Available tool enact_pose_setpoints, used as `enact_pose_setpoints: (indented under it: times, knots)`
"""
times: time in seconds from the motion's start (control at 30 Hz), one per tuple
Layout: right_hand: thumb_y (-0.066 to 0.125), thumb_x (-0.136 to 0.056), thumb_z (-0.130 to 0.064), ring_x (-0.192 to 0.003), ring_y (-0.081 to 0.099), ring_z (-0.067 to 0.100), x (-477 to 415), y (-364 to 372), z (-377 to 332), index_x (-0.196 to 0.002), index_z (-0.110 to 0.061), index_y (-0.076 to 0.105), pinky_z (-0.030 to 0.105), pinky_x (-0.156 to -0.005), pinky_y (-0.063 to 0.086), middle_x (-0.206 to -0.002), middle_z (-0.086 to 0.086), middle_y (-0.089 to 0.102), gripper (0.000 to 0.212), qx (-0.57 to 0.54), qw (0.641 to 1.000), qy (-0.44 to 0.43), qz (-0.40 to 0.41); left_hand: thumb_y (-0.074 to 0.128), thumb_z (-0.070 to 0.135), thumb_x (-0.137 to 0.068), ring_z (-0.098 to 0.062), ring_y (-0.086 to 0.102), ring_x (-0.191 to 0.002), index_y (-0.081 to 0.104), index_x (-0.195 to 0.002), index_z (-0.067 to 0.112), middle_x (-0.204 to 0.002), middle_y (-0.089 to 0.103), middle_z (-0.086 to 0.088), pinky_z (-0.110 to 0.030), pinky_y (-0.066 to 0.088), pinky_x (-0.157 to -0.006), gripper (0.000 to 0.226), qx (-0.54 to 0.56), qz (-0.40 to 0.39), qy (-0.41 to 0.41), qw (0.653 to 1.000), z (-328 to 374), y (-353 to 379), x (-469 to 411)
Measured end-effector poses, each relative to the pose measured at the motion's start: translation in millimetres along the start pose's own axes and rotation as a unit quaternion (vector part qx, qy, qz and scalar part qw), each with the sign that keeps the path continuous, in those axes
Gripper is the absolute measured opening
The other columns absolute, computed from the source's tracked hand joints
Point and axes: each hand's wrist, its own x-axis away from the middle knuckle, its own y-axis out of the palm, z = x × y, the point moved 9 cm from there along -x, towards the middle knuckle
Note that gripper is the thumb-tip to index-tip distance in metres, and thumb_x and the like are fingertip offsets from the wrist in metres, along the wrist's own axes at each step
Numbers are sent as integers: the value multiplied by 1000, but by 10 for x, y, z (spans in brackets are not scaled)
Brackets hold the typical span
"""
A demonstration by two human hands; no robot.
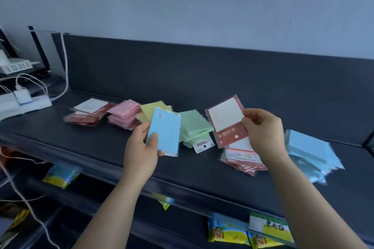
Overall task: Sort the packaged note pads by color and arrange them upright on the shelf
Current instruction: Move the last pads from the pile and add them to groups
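Single wide-angle head cam is looking forward and down at the dark shelf (202, 178) from its front edge, sitting close; grey wall (182, 6) is filling the upper part.

The left hand (141, 148) and right hand (263, 133) are bare. The left forearm (113, 204) and right forearm (315, 204) are bare along their whole visible length.

Far left: white power strip (30, 105) lying flat, with a white charger block (22, 96) plugged into its top. Thin white cables (38, 81) loop up from the block. Behind it: white vented box (16, 65), with a black antenna (39, 50) tilted beside it. A thick white cord (65, 56) hangs down in front of the pale wall (182, 2).

Lower tiers: yellow-and-blue packets at left (61, 175), centre (165, 204) and right (227, 232). A green-and-white card (267, 225) sits just above the right packet. Another white cable (30, 209) runs diagonally across the lower left.
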Motion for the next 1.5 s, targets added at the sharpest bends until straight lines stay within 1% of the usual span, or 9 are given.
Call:
enact_pose_setpoints:
  times: [0.13,0.3,0.4,0.57,0.8,1.07,1.17,1.37,1.5]
  knots:
    - [55,-91,-6,-75,63,-2,52,364,-171,-99,-21,67,9,-58,44,-85,-13,67,20,-13,1000,-6,-15,47,11,-99,-1,67,-67,54,-125,19,-105,64,13,-46,59,-70,28,-8,24,-8,1000,-115,-336,-160]
    - [55,-90,-7,-80,69,10,10,919,-314,-101,-18,69,27,-70,56,-88,-7,71,21,-41,997,-10,-61,45,12,-100,-11,65,-87,52,-121,20,-114,63,5,-22,54,-56,24,-17,66,-19,997,-224,-671,-333]
    - [55,-90,-6,-84,68,12,-16,1239,-368,-103,-18,69,27,-76,55,-90,-7,70,22,-46,995,-17,-90,44,12,-100,-16,64,-94,50,-128,17,-116,61,4,-15,49,-51,29,-27,82,-22,996,-286,-844,-443]
    - [55,-91,-5,-85,66,9,-61,1482,-441,-104,-18,67,15,-69,46,-91,-7,68,22,-41,995,-21,-90,42,12,-100,-20,63,-96,50,-126,16,-119,61,1,-19,47,-56,27,-29,120,-22,992,-423,-1200,-698]
    - [54,-91,-4,-89,65,13,-73,1794,-622,-106,-16,67,21,-75,49,-95,-5,67,24,-39,998,-8,-58,40,10,-99,-17,63,-84,49,-111,23,-113,60,3,-23,46,-55,20,-37,130,-3,991,-510,-1590,-1130]
    - [54,-90,-4,-95,62,14,182,3105,-1049,-115,-12,66,23,-78,48,-106,-2,66,29,-25,992,1,-122,40,13,-100,-22,62,-90,49,-124,15,-117,59,-1,-26,47,-57,26,-65,155,-12,986,-769,-2503,-1607]
    - [54,-89,-4,-99,63,18,229,3626,-1177,-116,-11,66,30,-86,53,-112,1,67,29,-6,989,1,-146,40,12,-100,-23,63,-90,50,-124,14,-118,59,-2,-25,47,-56,26,-66,155,-24,985,-889,-2757,-1740]
    - [52,-91,-4,-99,62,20,199,4342,-1288,-117,-11,64,32,-81,55,-118,4,64,29,47,984,13,-169,40,8,-99,-20,61,-90,50,-123,13,-115,57,0,-22,46,-54,26,-65,140,-23,988,-1005,-2998,-1945]
    - [54,-91,-5,-98,59,19,176,4596,-1302,-119,-10,61,27,-74,47,-120,5,61,29,115,974,-17,-192,40,9,-99,-18,60,-92,50,-123,15,-116,56,2,-23,47,-56,26,-59,131,-26,989,-1077,-3061,-2078]
